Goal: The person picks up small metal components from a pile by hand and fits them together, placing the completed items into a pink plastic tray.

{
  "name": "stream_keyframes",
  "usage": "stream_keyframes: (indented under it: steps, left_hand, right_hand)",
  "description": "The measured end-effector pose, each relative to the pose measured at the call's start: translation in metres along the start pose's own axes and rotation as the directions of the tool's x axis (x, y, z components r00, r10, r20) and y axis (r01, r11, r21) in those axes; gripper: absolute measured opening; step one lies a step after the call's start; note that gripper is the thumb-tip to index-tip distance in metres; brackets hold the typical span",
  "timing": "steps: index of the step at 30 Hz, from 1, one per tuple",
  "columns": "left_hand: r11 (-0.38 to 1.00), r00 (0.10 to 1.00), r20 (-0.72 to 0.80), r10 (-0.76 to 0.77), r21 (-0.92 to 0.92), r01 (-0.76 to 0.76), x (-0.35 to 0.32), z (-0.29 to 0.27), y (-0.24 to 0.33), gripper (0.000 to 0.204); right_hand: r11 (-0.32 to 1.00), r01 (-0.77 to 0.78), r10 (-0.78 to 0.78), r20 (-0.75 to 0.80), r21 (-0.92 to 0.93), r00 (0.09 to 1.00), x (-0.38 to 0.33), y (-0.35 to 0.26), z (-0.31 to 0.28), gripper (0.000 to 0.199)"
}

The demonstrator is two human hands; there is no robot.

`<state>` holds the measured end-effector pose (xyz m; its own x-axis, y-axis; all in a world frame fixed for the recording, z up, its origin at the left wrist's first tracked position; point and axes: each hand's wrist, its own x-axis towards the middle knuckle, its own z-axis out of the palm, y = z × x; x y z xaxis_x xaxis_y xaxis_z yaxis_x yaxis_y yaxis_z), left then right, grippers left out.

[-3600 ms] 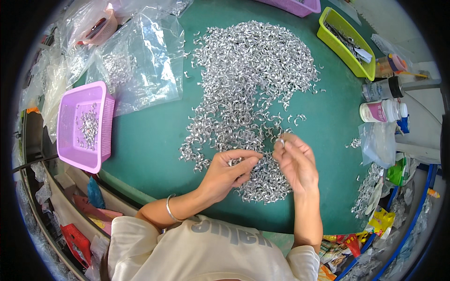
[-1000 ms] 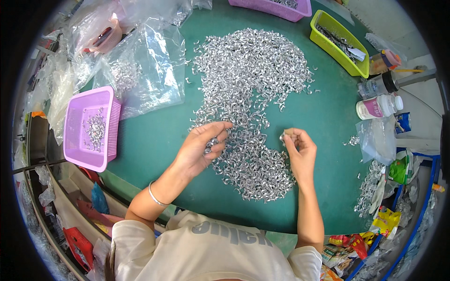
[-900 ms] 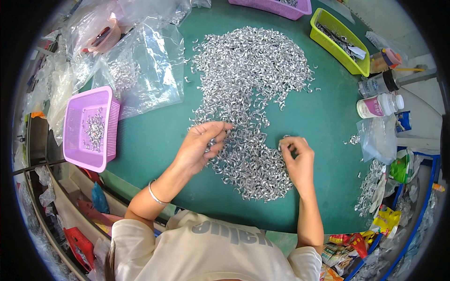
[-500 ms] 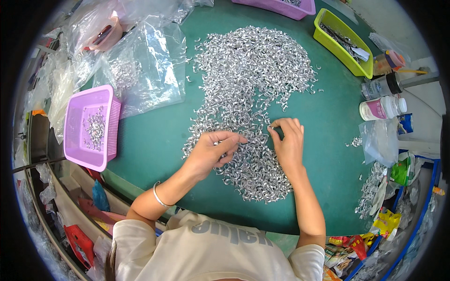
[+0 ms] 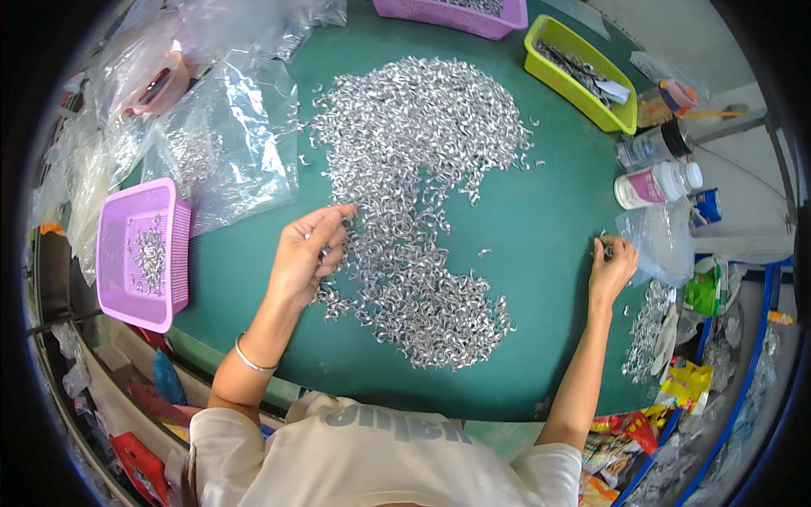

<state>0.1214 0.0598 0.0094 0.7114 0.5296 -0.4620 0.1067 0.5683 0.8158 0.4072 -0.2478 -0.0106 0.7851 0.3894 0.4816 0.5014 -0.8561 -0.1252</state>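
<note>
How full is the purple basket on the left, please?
Nearly empty: the purple basket holds only a small cluster of metal clips, with most of its floor bare.

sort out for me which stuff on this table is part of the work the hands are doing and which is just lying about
In use:
- pile of small silver metal pieces, left hand at its edge
- clear plastic bag, right hand beside it
- purple basket with a few pieces inside

Lying about:
- green tray
- two bottles
- loose plastic bags
</note>
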Motion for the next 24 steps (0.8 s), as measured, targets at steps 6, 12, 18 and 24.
stream_keyframes:
  steps: [6,12,18,24]
  left_hand:
    - [0.990,0.985,-0.111,0.131,-0.039,-0.136,0.032,-0.022,0.016,0.033]
    - [0.987,0.970,-0.188,0.151,-0.031,-0.159,0.045,-0.013,0.017,0.029]
    - [0.991,0.943,-0.305,0.130,0.003,-0.136,0.086,-0.038,0.029,0.017]
    - [0.807,0.733,-0.502,0.459,-0.109,-0.580,0.136,-0.113,0.045,0.025]
  right_hand:
    - [0.740,-0.079,-0.195,0.325,0.668,0.925,0.004,-0.117,-0.020,0.013]
    - [0.139,-0.395,-0.642,0.386,0.908,0.663,0.026,-0.288,0.048,0.035]
    - [0.287,-0.477,-0.696,0.523,0.830,0.491,0.028,-0.415,0.070,0.058]
    - [0.113,0.185,-0.648,-0.068,0.976,0.759,-0.012,-0.408,0.025,0.045]
